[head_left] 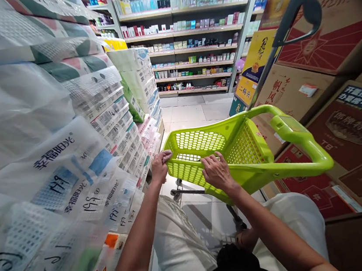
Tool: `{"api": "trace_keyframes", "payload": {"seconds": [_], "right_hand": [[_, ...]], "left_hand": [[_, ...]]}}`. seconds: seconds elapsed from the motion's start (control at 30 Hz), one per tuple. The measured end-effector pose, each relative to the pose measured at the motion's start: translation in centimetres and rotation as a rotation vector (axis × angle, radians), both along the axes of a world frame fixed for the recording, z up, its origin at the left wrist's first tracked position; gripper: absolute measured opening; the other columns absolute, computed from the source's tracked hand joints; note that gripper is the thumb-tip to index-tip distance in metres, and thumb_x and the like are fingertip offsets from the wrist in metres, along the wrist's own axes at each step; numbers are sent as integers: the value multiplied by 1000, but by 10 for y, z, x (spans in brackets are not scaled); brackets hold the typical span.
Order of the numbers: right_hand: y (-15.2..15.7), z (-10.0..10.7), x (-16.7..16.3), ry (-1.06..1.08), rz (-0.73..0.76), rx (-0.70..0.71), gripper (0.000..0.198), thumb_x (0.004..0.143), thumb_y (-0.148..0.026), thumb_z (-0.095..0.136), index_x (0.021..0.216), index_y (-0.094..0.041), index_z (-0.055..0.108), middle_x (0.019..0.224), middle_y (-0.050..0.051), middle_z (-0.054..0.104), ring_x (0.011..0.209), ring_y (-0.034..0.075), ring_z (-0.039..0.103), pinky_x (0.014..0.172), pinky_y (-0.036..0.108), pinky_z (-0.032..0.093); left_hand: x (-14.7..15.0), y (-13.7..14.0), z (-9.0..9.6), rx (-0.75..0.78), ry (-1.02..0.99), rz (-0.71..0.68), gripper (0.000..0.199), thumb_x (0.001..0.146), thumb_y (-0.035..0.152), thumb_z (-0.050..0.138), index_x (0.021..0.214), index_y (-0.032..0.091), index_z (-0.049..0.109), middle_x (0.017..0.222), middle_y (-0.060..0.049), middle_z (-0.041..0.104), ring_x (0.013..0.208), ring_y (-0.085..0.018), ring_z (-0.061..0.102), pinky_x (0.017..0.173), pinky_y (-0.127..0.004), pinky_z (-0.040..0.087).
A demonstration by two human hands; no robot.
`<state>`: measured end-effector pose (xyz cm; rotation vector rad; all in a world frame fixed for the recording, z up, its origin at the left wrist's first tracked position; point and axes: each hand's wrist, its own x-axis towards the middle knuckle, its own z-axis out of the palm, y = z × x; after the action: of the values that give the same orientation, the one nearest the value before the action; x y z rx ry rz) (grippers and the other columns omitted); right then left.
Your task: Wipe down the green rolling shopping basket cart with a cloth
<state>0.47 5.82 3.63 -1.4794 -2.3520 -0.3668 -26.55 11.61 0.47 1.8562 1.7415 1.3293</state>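
Observation:
A lime-green plastic shopping cart (198, 140) stands sideways in front of me, its handle to the right. No goods show in the part of its basket that I can see. My left hand (159, 168) is closed on a small greyish-pink cloth (167, 155) at the cart's left end, against the corner of the rim. Over the near long rim bends my right hand (216, 170), its fingers curled across the edge into the basket. Its palm side is hidden.
Wrapped tissue packs (82, 165) rise in tall stacks on the left. Red and brown cartons (348, 132) are piled on the right, with a grey-handled pole (295, 20) before them. Shelves of small boxes (183, 25) stand across the tiled floor (187, 108).

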Motion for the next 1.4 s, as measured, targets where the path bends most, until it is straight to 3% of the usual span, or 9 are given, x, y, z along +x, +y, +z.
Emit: {"api": "trace_keyframes", "payload": {"seconds": [0.1,0.23,0.37,0.5,0.8,1.1,1.2,1.33,1.4], "right_hand": [[0,-1,2,-21,5,-4,27,94,-23,51,115,-16,67,110,10,73,105,26,57,120,45,16],[-2,1,5,-15,3,6,28,93,-22,52,115,-16,67,111,11,73,106,26,57,120,44,16],[-6,5,13,10,-24,21,25,92,-21,52,110,-17,68,106,11,74,103,26,57,119,44,18],[-12,13,28,12,-43,43,23,92,-22,52,107,-17,69,103,10,74,102,26,58,120,45,17],[-34,37,78,-11,-148,96,19,87,-19,54,94,-19,72,92,11,74,96,28,57,117,48,21],[-62,60,129,-51,-260,154,23,84,-15,50,82,-19,72,84,11,73,91,28,57,117,51,22],[-72,67,149,-45,-275,193,21,83,-14,51,82,-20,71,84,9,72,93,27,57,118,50,21],[-83,72,183,-7,-317,249,22,80,-14,53,88,-20,72,89,9,74,98,28,57,121,50,19],[-86,72,200,20,-355,275,25,80,-13,52,93,-19,73,95,10,76,100,28,58,122,50,19]], "left_hand": [[11,-7,-1,-12,-43,-159,31,86,8,55,105,23,75,113,-6,74,107,-24,67,101,-41,54],[23,-14,3,-42,-89,56,32,85,5,54,103,22,74,110,-7,74,104,-25,68,100,-43,54],[45,-22,6,-17,-64,-101,32,82,2,55,100,21,73,111,-7,73,108,-25,67,103,-42,53],[74,-31,7,-9,-113,-74,34,82,2,52,102,20,72,111,-8,74,106,-24,68,102,-43,54],[134,-51,17,-13,-77,-247,40,82,2,54,109,23,74,117,-6,75,114,-23,67,105,-41,54],[191,-74,41,-23,52,-266,39,82,1,54,107,22,74,115,-9,72,111,-25,65,103,-43,54],[218,-80,47,22,89,-369,38,85,4,55,112,24,73,118,-8,71,112,-24,64,102,-41,54],[249,-83,60,25,101,-301,31,87,6,57,107,23,73,108,-9,71,103,-25,64,95,-41,54],[262,-84,70,29,117,-360,34,86,3,55,108,23,72,109,-9,71,103,-26,63,95,-41,54]]}}
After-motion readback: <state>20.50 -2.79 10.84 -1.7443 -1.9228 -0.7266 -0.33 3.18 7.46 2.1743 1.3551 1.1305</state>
